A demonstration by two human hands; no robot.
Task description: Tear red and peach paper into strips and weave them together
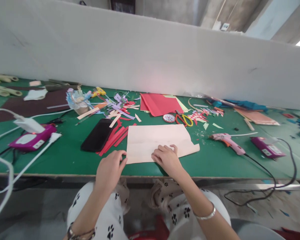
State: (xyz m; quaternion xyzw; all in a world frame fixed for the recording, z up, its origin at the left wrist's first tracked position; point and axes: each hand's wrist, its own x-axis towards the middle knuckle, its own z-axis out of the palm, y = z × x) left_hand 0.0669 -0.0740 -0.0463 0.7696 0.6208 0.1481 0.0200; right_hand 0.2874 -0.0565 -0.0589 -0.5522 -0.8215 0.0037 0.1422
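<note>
A pale pink sheet of paper (157, 138) lies flat near the front edge of the green table (65, 156), creased across its middle. My left hand (110, 168) pinches the sheet's near left corner with closed fingers. My right hand (167, 157) rests on the sheet's near edge, its fingers curled and pressing down on the paper. Both wrists wear bracelets.
A black phone (98, 134) and red paper strips (113, 137) lie left of the sheet. Behind it are red paper (160, 104), scissors (183, 118), a tape roll (168, 118) and scraps. A pink glue gun (227, 140) lies right; purple devices (33, 139) (266, 146) with cables flank.
</note>
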